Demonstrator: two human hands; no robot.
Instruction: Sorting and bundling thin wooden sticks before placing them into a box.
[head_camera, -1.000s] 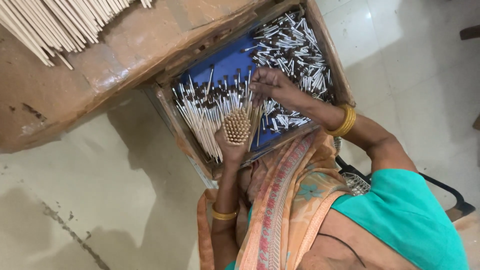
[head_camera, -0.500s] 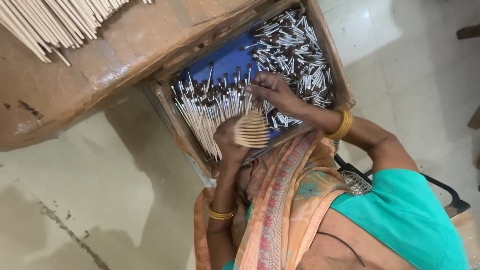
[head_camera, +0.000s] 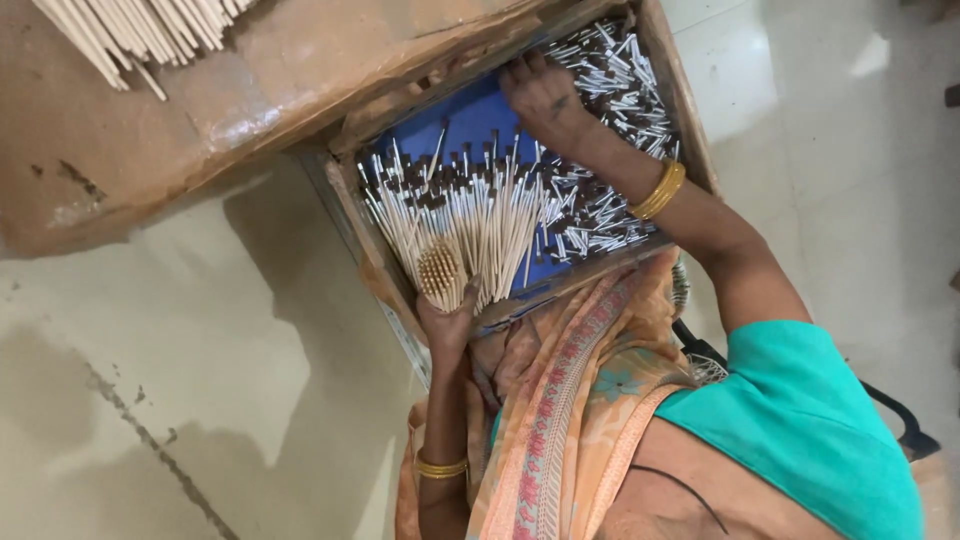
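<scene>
A wooden box (head_camera: 690, 130) with a blue lining holds many thin pale sticks with dark tips. My left hand (head_camera: 447, 318) grips a round bundle of sticks (head_camera: 440, 270) end-on at the box's near edge, beside a fanned spread of sticks (head_camera: 480, 215). My right hand (head_camera: 545, 95), a gold bangle on its wrist, reaches palm down into the far part of the box, its fingers at the edge of a loose heap of sticks (head_camera: 615, 90).
The box stands against a brown cardboard-covered surface (head_camera: 150, 140). More pale sticks (head_camera: 140, 30) lie on it at the top left. Pale tiled floor (head_camera: 180, 400) surrounds everything. My orange patterned sari (head_camera: 560, 400) hangs just below the box.
My right hand has moved from the middle of the box to its far side. The bundle in my left hand tilted sideways, then came back end-on, a little to the left.
</scene>
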